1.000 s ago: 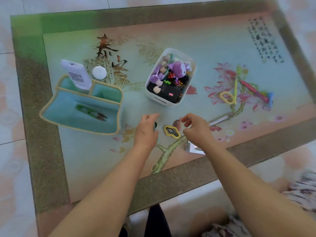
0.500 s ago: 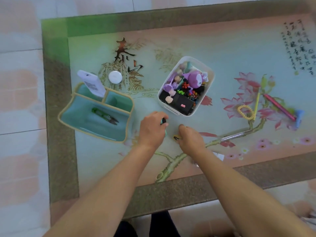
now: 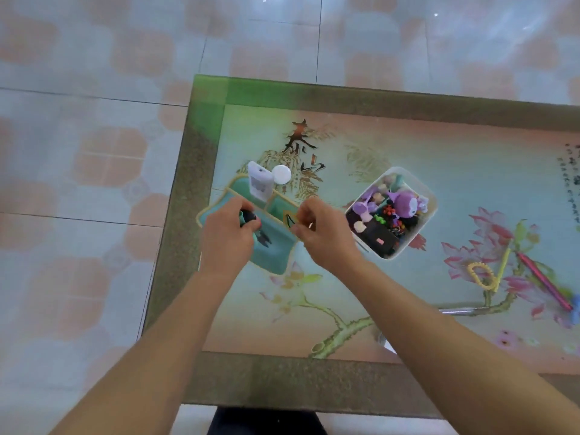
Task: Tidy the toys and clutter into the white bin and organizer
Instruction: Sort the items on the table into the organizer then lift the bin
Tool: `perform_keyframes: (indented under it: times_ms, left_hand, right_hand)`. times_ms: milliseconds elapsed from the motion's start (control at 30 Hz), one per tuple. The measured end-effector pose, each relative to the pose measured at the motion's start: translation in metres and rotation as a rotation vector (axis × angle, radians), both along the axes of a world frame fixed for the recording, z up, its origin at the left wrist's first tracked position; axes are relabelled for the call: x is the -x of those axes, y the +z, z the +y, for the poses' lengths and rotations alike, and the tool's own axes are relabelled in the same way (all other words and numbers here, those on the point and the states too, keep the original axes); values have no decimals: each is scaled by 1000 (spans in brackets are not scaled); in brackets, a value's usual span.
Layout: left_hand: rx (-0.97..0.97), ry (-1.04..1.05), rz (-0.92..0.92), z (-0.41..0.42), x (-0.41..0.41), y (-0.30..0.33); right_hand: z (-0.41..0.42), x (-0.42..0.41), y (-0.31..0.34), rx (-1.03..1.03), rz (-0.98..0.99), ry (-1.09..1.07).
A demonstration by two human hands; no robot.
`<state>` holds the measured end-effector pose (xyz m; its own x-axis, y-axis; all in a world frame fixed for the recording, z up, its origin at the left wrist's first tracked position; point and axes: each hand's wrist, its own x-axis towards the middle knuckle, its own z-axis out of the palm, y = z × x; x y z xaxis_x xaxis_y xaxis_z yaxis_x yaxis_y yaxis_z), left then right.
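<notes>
A teal organizer (image 3: 276, 255) with tan trim stands at the table's left end, a white remote (image 3: 259, 184) upright in a back pocket. My left hand (image 3: 227, 235) hovers over its big compartment, closed on a small dark object (image 3: 249, 218). My right hand (image 3: 324, 235) is over the organizer's right side, pinching a small yellow-rimmed dark piece (image 3: 288, 219). Green-handled scissors (image 3: 263, 240) lie inside. To the right stands the white bin (image 3: 423, 221), full of toys including a purple plush (image 3: 406, 204).
A white round disc (image 3: 281, 174) lies behind the organizer. Toward the table's right sit a yellow loop wand (image 3: 481, 274), a pink pen (image 3: 543, 279), a blue item (image 3: 576, 310) and a silver pen (image 3: 458, 310). Tiled floor surrounds the painted table (image 3: 282, 381).
Both hands picked small pieces off the table in front of the bin and carried them left, over the organizer. The camera view shifted left as well.
</notes>
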<state>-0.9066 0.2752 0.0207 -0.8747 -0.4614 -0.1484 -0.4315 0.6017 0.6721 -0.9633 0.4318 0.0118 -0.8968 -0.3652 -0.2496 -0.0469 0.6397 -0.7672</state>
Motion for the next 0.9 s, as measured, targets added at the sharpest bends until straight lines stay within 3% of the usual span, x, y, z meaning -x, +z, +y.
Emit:
perform_keyframes:
  times_ms: [267, 367, 600, 900]
  left_hand:
    - [110, -80, -266, -33, 25, -49]
    - [60, -90, -319, -32, 32, -65]
    - [-22, -125, -432, -34, 45, -83]
    - [-39, -229, -401, -50, 43, -51]
  right_hand:
    - [-60, -13, -35, -384, 9, 258]
    - [-72, -11, -46, -476, -15, 325]
    - [-82, -6, -64, -534, -45, 374]
    - [-69, -4, -42, -535, -18, 391]
